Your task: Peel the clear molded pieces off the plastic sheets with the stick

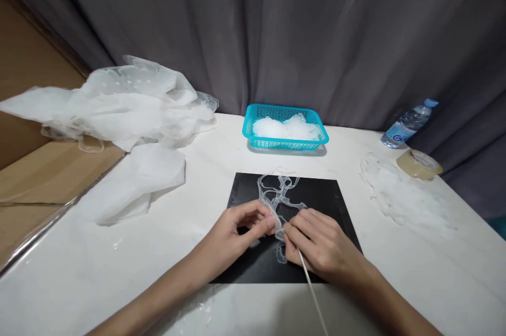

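Observation:
My left hand [253, 222] is closed in a pinch on a sheer white lace piece [278, 230] with cut-out, looping edges. Close beside it, my right hand [316, 241] is curled shut, and a thin white stick or cord [310, 286] runs from under its fingers to the bottom edge of the view. Its fingertips also meet the lace, though whether they grip it is hidden. Thin loops of the same sheer material spread above both hands, over a black mat [340, 204] on the white table.
A turquoise basket [285, 143] of white material stands at the back. Sheer white fabric [130, 109] is heaped at left by a cardboard box [35, 167], with another piece [138, 178] nearer. At right are a water bottle [409, 124], a tape roll [418, 163] and lace pieces [403, 193].

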A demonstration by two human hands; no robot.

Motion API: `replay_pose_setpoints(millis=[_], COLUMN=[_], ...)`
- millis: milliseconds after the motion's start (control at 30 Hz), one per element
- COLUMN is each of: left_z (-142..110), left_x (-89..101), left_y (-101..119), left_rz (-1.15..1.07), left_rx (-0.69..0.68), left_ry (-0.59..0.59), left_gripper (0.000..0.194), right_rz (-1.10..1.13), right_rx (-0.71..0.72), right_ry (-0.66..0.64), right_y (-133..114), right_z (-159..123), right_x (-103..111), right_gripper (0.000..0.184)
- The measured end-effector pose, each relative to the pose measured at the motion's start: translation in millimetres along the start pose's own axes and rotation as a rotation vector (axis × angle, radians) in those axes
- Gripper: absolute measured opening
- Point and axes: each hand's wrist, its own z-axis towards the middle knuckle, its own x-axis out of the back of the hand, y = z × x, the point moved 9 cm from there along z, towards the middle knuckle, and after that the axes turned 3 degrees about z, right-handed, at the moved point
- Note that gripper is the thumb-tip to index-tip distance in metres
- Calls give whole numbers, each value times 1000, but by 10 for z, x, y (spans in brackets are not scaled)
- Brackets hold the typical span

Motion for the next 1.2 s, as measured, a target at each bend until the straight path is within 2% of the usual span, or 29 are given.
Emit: replay_pose_setpoints(millis=[200,300,500,633,733,800,933,1000,1133,1200], left_z=[-9,-15,-7,21,30,26,-9,-32,-50,-47], left_x=[-19,-20,32,104,79,56,3,-34,-68,-55], left_y=[-27,-76,-50,-30,-23,-11,35,61,76,56], left_rz=[-57,-104,-90,-145,-174,-166,-88,-68,-75,-71], left_rx=[41,63,22,-16,-39,-61,-120,-144,-148,-134], left_ry=[23,-5,-137,-89,-66,-47,-39,-61,-90,-81], left_gripper=[28,27,24,26,26,24,22,21,18,19], right_rz=[-84,-80,102,314,356,334,293,304,448,536], right_rx=[73,53,-171,-392,-513,-513,-387,-358,-390,-417], right_ry=[15,27,92,162,182,191,238,254,217,210], right_y=[-81,-81,142,377,465,430,218,150,167,211], right_z=[3,5,-8,-95,-156,-152,-73,-48,-45,-61], right_x=[-3,7,70,78,63,73,138,154,82,40], right_gripper=[25,23,20,18,17,11,37,42,26,24])
